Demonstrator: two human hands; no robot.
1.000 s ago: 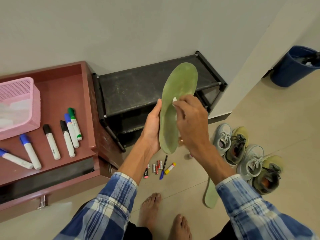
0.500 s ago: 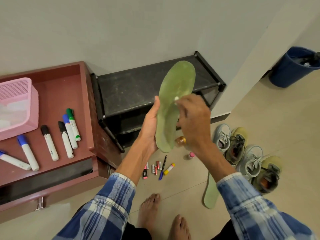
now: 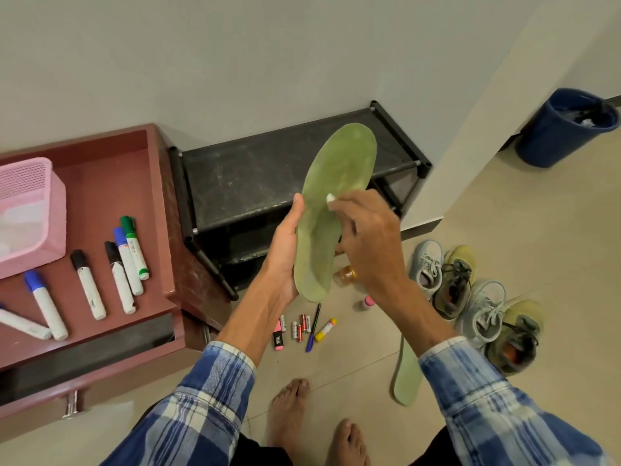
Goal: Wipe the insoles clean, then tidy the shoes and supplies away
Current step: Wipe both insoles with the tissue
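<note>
Wiping an insole [image 3: 331, 210] above the rack [image 3: 265, 176].
Left hand [image 3: 285, 250] grips its heel end upright; right hand [image 3: 366, 237] pinches a white wipe [image 3: 331, 198] against its middle. Shoes [image 3: 470, 297] line the floor.

Green insole [image 3: 336, 196]; blue plaid sleeves [image 3: 208, 398]; pink basket [image 3: 30, 210].

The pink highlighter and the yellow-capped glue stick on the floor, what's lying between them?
In the head view, between the pink highlighter and the glue stick lie a few batteries and a blue pen.
</note>
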